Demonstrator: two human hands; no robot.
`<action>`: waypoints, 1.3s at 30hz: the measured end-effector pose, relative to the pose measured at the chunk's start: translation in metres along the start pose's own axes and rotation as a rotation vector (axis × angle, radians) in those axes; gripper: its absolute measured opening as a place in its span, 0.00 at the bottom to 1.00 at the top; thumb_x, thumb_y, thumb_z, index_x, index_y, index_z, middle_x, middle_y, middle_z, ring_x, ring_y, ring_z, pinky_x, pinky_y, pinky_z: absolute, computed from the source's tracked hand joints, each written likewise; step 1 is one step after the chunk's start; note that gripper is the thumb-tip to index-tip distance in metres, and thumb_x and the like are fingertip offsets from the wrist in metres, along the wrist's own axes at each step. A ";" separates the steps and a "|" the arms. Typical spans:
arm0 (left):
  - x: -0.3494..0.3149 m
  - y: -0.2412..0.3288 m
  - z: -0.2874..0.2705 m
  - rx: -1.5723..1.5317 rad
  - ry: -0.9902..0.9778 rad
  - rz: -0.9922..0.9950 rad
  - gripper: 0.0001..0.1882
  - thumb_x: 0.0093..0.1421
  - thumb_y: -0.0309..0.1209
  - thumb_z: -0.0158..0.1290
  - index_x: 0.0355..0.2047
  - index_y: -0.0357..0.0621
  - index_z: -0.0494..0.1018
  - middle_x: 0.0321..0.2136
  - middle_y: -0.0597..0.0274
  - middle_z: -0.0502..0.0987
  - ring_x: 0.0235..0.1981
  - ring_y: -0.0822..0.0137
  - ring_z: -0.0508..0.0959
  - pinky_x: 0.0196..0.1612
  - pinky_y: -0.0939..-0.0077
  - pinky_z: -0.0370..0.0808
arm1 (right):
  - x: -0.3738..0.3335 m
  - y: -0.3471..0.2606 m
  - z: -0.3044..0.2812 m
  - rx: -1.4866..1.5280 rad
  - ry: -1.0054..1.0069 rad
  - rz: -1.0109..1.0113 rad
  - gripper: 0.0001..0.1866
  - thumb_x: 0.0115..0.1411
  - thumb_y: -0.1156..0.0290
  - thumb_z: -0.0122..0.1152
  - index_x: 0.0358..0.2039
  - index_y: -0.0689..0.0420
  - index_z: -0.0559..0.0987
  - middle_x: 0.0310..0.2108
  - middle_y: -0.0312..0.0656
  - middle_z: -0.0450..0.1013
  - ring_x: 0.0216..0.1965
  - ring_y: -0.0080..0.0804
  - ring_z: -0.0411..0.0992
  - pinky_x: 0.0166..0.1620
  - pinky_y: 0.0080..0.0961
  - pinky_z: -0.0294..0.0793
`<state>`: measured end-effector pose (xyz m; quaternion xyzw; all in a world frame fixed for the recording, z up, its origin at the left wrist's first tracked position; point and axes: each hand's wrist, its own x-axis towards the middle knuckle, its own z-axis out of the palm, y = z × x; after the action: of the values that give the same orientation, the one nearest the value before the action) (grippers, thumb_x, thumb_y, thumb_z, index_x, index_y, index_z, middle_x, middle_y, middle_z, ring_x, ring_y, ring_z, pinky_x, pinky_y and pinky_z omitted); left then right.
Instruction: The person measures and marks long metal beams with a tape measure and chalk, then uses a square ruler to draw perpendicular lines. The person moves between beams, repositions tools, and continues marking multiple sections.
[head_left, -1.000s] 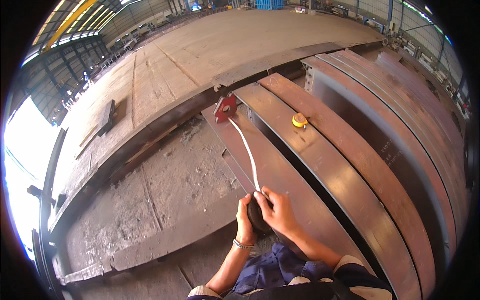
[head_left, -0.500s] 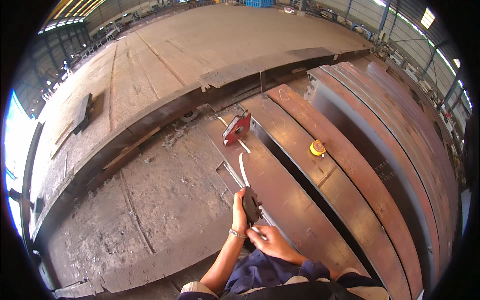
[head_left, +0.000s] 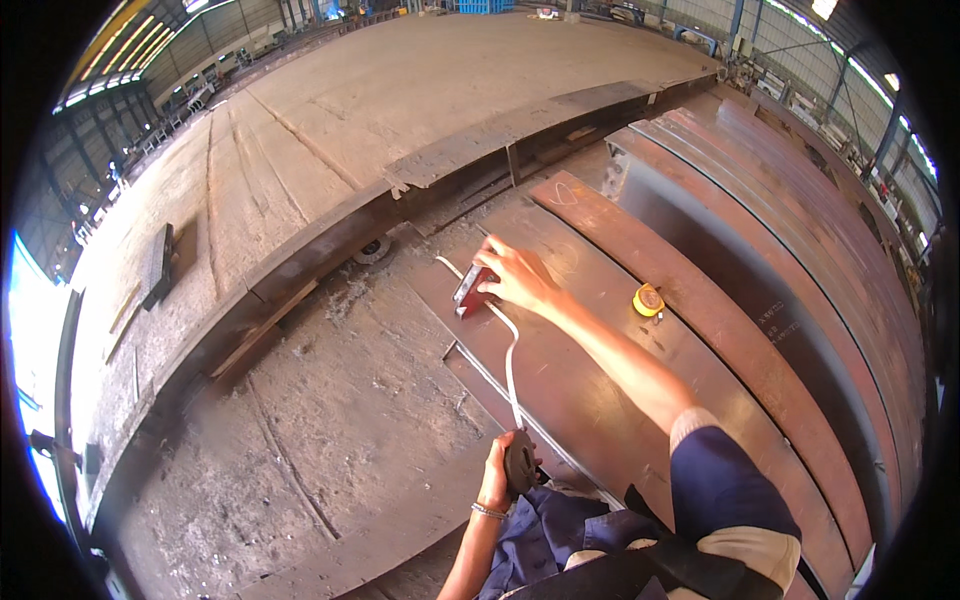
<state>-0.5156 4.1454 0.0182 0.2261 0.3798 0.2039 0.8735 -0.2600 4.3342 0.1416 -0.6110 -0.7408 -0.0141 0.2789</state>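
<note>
Yellow tape measure (head_left: pixel 648 299): 1. Left of it: hands (head_left: pixel 520 277) (head_left: pixel 494 480), 2; red block (head_left: pixel 470 298), 1; white band (head_left: pixel 510 365), 1; dark reel (head_left: pixel 520 462), 1. Far beyond it: blue crate (head_left: pixel 487 6), 1.

You've got the red block (head_left: pixel 471 300) tilted in your grip; the white strap (head_left: pixel 510 372) (a lazy wave, that) runs from the block to your dark round reel (head_left: pixel 519 462), held nearer you.

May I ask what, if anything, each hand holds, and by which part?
Left hand: dark reel, by its left side; right hand: red block, by its right side.
</note>
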 end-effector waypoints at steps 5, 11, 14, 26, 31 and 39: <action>-0.010 0.002 -0.010 -0.036 0.025 0.007 0.36 0.64 0.57 0.45 0.61 0.42 0.67 0.48 0.49 0.78 0.43 0.49 0.81 0.39 0.57 0.81 | 0.034 0.038 0.049 -0.294 -0.159 -0.288 0.27 0.44 0.69 0.76 0.47 0.52 0.79 0.48 0.38 0.72 0.50 0.44 0.73 0.42 0.39 0.80; -0.021 -0.007 -0.022 -0.061 0.088 0.012 0.36 0.64 0.58 0.45 0.62 0.45 0.67 0.48 0.49 0.77 0.43 0.48 0.81 0.40 0.55 0.81 | 0.009 0.036 0.073 -0.359 0.011 -0.240 0.18 0.45 0.72 0.72 0.38 0.55 0.77 0.37 0.39 0.72 0.46 0.41 0.73 0.38 0.37 0.79; -0.019 -0.012 -0.025 -0.125 0.086 -0.019 0.36 0.63 0.58 0.46 0.62 0.46 0.67 0.48 0.50 0.77 0.43 0.49 0.81 0.40 0.54 0.81 | -0.045 0.032 0.064 -0.314 0.032 -0.143 0.15 0.52 0.66 0.71 0.38 0.55 0.77 0.36 0.38 0.72 0.42 0.38 0.76 0.36 0.38 0.79; -0.068 0.003 -0.049 -0.139 0.059 0.060 0.38 0.62 0.59 0.45 0.61 0.42 0.66 0.49 0.42 0.77 0.44 0.41 0.82 0.41 0.47 0.83 | -0.083 0.054 0.014 0.020 0.335 0.713 0.24 0.47 0.48 0.76 0.35 0.54 0.85 0.25 0.47 0.81 0.30 0.45 0.81 0.34 0.42 0.78; -0.111 0.026 -0.061 -0.035 0.106 0.151 0.39 0.61 0.59 0.46 0.61 0.39 0.66 0.51 0.39 0.76 0.46 0.40 0.82 0.42 0.48 0.84 | -0.035 0.053 0.008 -0.103 0.097 0.624 0.21 0.48 0.50 0.76 0.32 0.55 0.85 0.27 0.50 0.81 0.31 0.48 0.82 0.34 0.44 0.79; -0.120 0.045 -0.033 -0.096 -0.015 0.325 0.37 0.61 0.56 0.47 0.61 0.38 0.65 0.52 0.33 0.74 0.47 0.35 0.80 0.44 0.46 0.84 | -0.001 0.056 0.012 -0.238 0.035 0.508 0.19 0.50 0.53 0.75 0.29 0.58 0.85 0.28 0.51 0.81 0.33 0.49 0.82 0.34 0.44 0.80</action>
<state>-0.6239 4.1266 0.0914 0.2443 0.3214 0.3585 0.8417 -0.2138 4.3519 0.1129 -0.8052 -0.5520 -0.0413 0.2126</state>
